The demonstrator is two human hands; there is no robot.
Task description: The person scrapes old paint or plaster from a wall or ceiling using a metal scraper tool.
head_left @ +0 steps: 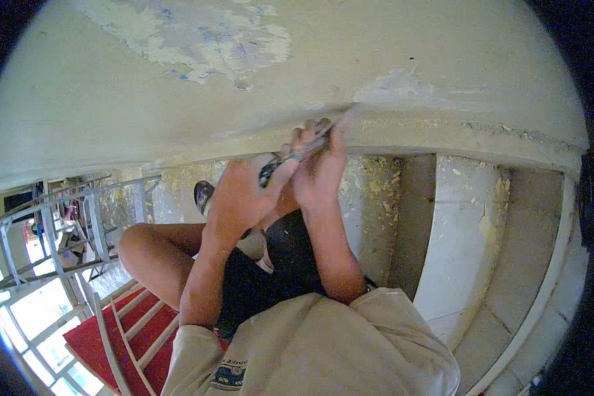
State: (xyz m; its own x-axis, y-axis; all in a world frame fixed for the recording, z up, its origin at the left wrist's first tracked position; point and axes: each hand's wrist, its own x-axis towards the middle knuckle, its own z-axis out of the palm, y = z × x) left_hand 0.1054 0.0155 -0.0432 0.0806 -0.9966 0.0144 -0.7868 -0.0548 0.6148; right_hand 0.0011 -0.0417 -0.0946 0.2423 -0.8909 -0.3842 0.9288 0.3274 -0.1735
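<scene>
Pale yellowish wall point(145, 105) fills the whole top of the view, and it's pretty rough: one big peeled patch point(224, 43) up high with bits of blue in it, plus a lighter smear point(393, 86) lower down. Under that there's a chipped ledge point(435, 135), then steps point(459, 244) off to the right with flaky paint on them. Left side has a metal ladder point(98, 228), bright openings behind it, and something red point(89, 333) with white bars point(105, 336) over it

So the person's sitting with knees bent, light tee point(343, 350), dark shorts point(290, 247). Left hand point(241, 195) is wrapped snug round the dark patterned handle of a thin tool point(268, 173), which slants up and right, tip near the wall just below that smear. Right hand point(320, 168) is up by the blade end, fingers raised close around it, but it's blurry, so can't tell if it's pinching the thing or just resting on it. One shoe point(203, 193) pokes out past the left hand
</scene>
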